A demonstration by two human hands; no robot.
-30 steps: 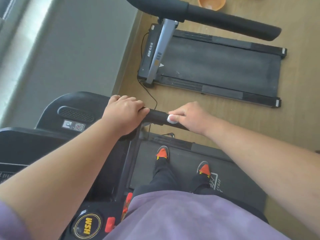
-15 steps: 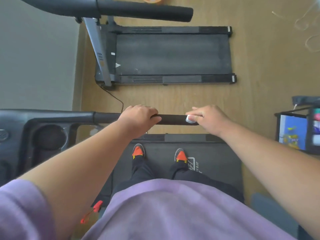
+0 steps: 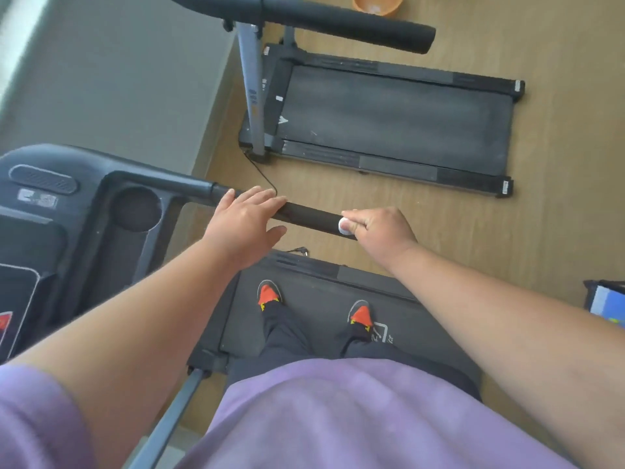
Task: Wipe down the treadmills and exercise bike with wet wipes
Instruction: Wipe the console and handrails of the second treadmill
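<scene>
white and wadded small, the wet wipe (image 3: 345,226) sits at the outer end of the handrail (image 3: 309,216), pinched there in the curled fingers of the right hand (image 3: 378,231) so that only a rounded bit of it shows. the rail itself is a dark padded bar whose long axis runs from the console (image 3: 64,211) out to that free end, dipping slightly toward the wipe, so its tip points away from the console and past the right hand. nearer the console on the same rail, the left hand (image 3: 245,220) lies over the top with fingers straight and spread, grasping nothing, only resting. the step in hand looks like wiping this rail on the near treadmill, with the wipe at the very tip; the next move probably calls for drawing the wipe back along the bar toward the console, and the left hand would have to lift clear to let it pass. below the rail, the near treadmill's belt (image 3: 321,319) carries the person's orange shoes (image 3: 269,296). beyond the rail, across bare wooden floor (image 3: 558,214), a second treadmill (image 3: 389,120) lies parallel, apparently not yet reached, an orange bowl (image 3: 378,3) past it.
</scene>
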